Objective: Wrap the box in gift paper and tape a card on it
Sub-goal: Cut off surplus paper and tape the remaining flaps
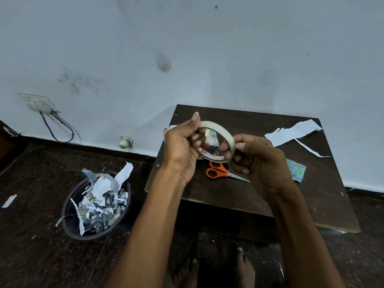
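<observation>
Both hands hold a roll of clear tape [223, 132] up over the small dark table [311, 200]. My left hand [182, 146] grips the roll's left side with fingers curled through its hole. My right hand [255, 161] pinches the right rim. Behind the hands, a box in blue patterned gift paper [298, 170] lies on the table, mostly hidden; its corners show at left and right. Through the roll's hole I see a bit of white card with red writing [207, 153]. Orange-handled scissors [220, 172] lie on the table below the roll.
White paper offcuts [293, 133] lie at the table's back right. A dark bin [70, 221] full of paper scraps stands on the floor to the left. The wall behind carries a socket with cables [41, 104]. My bare feet [241, 267] show at the bottom.
</observation>
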Demonstrator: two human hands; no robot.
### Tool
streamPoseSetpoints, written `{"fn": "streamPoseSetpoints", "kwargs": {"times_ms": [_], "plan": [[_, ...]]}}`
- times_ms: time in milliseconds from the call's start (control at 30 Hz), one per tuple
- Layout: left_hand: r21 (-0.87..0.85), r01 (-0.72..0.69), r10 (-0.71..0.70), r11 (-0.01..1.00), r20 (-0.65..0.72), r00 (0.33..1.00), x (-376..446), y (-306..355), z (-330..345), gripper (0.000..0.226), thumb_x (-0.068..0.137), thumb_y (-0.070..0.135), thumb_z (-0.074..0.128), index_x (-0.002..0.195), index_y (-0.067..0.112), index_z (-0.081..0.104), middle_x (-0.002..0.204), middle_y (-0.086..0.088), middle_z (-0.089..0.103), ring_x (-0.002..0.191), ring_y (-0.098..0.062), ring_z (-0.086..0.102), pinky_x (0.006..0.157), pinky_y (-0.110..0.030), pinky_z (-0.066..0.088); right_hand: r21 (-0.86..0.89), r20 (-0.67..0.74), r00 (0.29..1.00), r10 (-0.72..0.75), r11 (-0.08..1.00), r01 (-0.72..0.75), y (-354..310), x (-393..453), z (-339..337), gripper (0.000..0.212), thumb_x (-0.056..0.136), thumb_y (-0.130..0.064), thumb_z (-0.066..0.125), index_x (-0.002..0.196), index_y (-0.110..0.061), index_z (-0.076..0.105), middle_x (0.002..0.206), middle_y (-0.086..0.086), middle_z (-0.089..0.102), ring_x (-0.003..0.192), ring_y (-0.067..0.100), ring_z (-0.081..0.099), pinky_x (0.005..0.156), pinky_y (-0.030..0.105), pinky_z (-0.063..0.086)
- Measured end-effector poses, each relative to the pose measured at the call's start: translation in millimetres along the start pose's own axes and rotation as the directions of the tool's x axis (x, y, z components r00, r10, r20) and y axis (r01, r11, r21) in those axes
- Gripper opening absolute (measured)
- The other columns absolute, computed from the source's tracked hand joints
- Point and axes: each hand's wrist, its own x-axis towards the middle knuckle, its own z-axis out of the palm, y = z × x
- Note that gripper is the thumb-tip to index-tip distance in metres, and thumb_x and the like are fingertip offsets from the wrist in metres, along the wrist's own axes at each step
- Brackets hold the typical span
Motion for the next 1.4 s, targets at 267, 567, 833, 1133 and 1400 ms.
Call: {"fn": "streamPoseSetpoints", "kwargs": {"times_ms": [267,567,833,1133,1400], "plan": [[-0.187,0.148,-0.151,0.971,-0.001,0.989,0,-4,2,0.042,0.101,0.03,0.051,0.064,0.011,0.045,0.058,0.0,0.029,0.056,-0.014,0.025,0.061,-0.03,0.034,0.08,-0.018,1.0,0.015,0.997,-0.013,-3,-2,7,0.037,0.07,-0.007,0.043,0.081,-0.001,0.078,0.066,0.008,0.064,0.057,0.016,0.034,0.046,0.023,0.024],[-0.342,0.232,-0.225,0.911,0.058,0.973,3,-6,0,0.045,0.104,0.036,0.042,0.065,0.014,0.046,0.061,0.001,0.029,0.059,-0.014,0.025,0.062,-0.028,0.035,0.131,0.021,1.0,0.006,0.991,-0.009,7,1,9,0.033,0.069,0.002,0.044,0.084,0.002,0.074,0.072,0.012,0.066,0.055,0.014,0.043,0.047,0.025,0.028],[0.016,0.025,-0.023,1.0,-0.09,0.996,4,-2,-3,0.037,0.105,0.029,0.041,0.082,0.01,0.063,0.073,-0.004,0.059,0.075,-0.026,0.053,0.065,-0.03,0.048,0.104,0.066,0.998,0.014,0.994,-0.02,4,-1,-4,0.025,0.085,0.001,0.062,0.107,0.005,0.073,0.083,0.014,0.072,0.062,0.012,0.053,0.055,0.023,0.047],[0.508,-0.344,0.25,0.789,0.247,0.936,-8,-6,3,0.02,0.09,0.011,0.061,0.073,0.0,0.061,0.062,-0.007,0.057,0.05,-0.017,0.054,0.049,-0.024,0.046,-0.122,-0.038,0.999,0.021,0.992,-0.026,3,-2,5,0.02,0.082,-0.02,0.069,0.077,-0.002,0.076,0.059,0.012,0.063,0.045,0.01,0.042,0.04,0.018,0.028],[0.515,-0.239,0.084,0.823,0.307,0.948,-3,-7,-2,0.012,0.077,0.018,0.058,0.073,0.006,0.057,0.067,-0.016,0.055,0.061,-0.025,0.053,0.055,-0.027,0.044,-0.127,-0.003,0.998,0.068,0.99,-0.068,-2,-2,1,0.024,0.082,-0.019,0.057,0.072,-0.009,0.076,0.059,0.01,0.06,0.048,0.015,0.048,0.04,0.019,0.024]]}}
